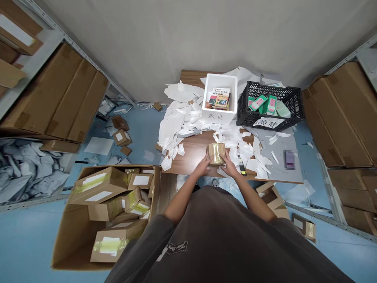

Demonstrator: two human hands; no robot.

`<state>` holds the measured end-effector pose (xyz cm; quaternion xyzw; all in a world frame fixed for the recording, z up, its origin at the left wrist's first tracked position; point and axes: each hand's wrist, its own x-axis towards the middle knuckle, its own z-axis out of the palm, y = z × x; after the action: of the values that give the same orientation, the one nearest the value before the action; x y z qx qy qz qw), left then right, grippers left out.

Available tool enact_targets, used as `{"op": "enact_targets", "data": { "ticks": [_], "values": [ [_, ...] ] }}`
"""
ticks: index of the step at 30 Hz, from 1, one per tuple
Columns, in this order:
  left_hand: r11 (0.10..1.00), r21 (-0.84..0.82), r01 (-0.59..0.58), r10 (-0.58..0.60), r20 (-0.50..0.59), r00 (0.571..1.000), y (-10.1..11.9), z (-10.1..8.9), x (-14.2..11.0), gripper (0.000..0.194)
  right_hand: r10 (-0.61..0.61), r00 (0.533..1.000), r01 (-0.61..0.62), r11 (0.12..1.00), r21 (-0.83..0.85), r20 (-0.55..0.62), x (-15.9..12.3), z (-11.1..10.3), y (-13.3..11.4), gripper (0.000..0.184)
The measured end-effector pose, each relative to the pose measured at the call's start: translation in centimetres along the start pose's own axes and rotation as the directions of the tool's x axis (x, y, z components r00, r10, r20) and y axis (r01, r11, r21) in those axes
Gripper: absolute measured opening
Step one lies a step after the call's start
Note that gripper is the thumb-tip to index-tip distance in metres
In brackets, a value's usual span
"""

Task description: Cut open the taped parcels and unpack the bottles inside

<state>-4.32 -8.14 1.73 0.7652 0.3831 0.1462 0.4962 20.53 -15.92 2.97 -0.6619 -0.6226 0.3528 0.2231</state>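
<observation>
A small cardboard box (216, 153) with shiny tape down its middle is held between both hands over the front part of the wooden table (196, 142). My left hand (203, 166) grips its left side, and my right hand (229, 164) grips its right side. Just right of my right hand lies a black and yellow utility knife (242, 167). Torn white paper (179, 122) is heaped to the left of the box and behind it. The fingertips under the box are hidden.
A white bin (219, 117) with books and a black crate (271, 106) with green boxes stand at the table's back. A large carton (63, 236) full of parcels is on my left. Loaded shelves flank both sides. A purple item (289, 159) lies at the right.
</observation>
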Motion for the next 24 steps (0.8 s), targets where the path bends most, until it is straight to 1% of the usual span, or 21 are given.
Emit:
{"op": "enact_targets", "data": {
  "ticks": [2, 4, 6, 8, 9, 10, 11, 12, 14, 15, 17, 20, 22, 24],
  "values": [
    [0.995, -0.094, 0.014, -0.019, -0.052, 0.998, 0.4, 1.0, 0.2, 0.084, 0.009, 0.998, -0.009, 1.000, -0.002, -0.060, -0.3, 0.3, -0.5, 0.075],
    [0.989, -0.143, 0.039, -0.060, -0.143, 0.988, 0.7, 0.7, 0.6, 0.074, 0.006, 0.996, -0.007, 1.000, -0.006, -0.089, 0.6, -0.2, -1.3, 0.061],
    [0.985, -0.156, 0.070, -0.103, -0.211, 0.972, 0.7, -0.8, 1.2, 0.067, -0.017, 0.995, 0.016, 1.000, -0.002, -0.100, 2.5, -1.3, -2.2, 0.053],
    [0.983, -0.158, 0.095, -0.133, -0.250, 0.959, 0.3, -2.8, 2.1, 0.066, -0.044, 0.991, 0.045, 0.999, 0.010, -0.128, 5.2, -2.4, -3.1, 0.053],
    [0.983, -0.155, 0.095, -0.132, -0.250, 0.959, -0.1, -3.7, 2.8, 0.068, -0.048, 0.989, 0.051, 0.999, 0.017, -0.143, 6.8, -2.7, -3.4, 0.055],
    [0.984, -0.153, 0.086, -0.122, -0.241, 0.963, -0.6, -4.4, 3.4, 0.074, -0.037, 0.988, 0.042, 0.999, 0.030, -0.149, 8.5, -2.8, -3.7, 0.058],
    [0.986, -0.148, 0.079, -0.109, -0.207, 0.972, -1.2, -5.0, 4.1, 0.081, -0.014, 0.990, 0.021, 0.999, 0.047, -0.143, 10.0, -2.7, -4.0, 0.062],
    [0.988, -0.134, 0.079, -0.100, -0.159, 0.982, -1.8, -5.4, 4.6, 0.090, 0.013, 0.994, -0.006, 0.998, 0.059, -0.111, 11.3, -2.4, -4.1, 0.067],
    [0.993, -0.067, 0.096, -0.100, -0.050, 0.994, -3.2, -6.1, 5.3, 0.108, 0.050, 0.998, -0.048, 0.997, 0.058, -0.032, 13.0, -1.6, -4.1, 0.076],
    [0.994, -0.010, 0.108, -0.108, -0.004, 0.994, -3.8, -6.4, 5.4, 0.115, 0.050, 0.999, -0.050, 0.998, 0.043, -0.002, 13.3, -1.2, -4.0, 0.080],
    [0.984, 0.135, 0.113, -0.122, 0.065, 0.990, -4.8, -7.4, 5.5, 0.125, 0.019, 1.000, -0.019, 1.000, -0.009, 0.012, 12.7, -0.7, -3.3, 0.082],
    [0.939, 0.334, 0.079, -0.135, 0.149, 0.980, -5.5, -9.2, 5.8, 0.138, -0.012, 1.000, 0.011, 0.995, -0.100, -0.018, 9.9, -0.8, -1.7, 0.082],
    [0.908, 0.418, 0.035, -0.133, 0.209, 0.969, -5.5, -10.2, 6.4, 0.142, 0.016, 0.999, -0.021, 0.990, -0.139, -0.036, 7.4, -1.3, 0.0, 0.083],
    [0.874, 0.485, -0.027, -0.124, 0.275, 0.953, -5.2, -10.7, 7.1, 0.143, 0.082, 0.995, -0.091, 0.983, -0.159, -0.059, 4.6, -1.8, 2.0, 0.084]
  ]
}}
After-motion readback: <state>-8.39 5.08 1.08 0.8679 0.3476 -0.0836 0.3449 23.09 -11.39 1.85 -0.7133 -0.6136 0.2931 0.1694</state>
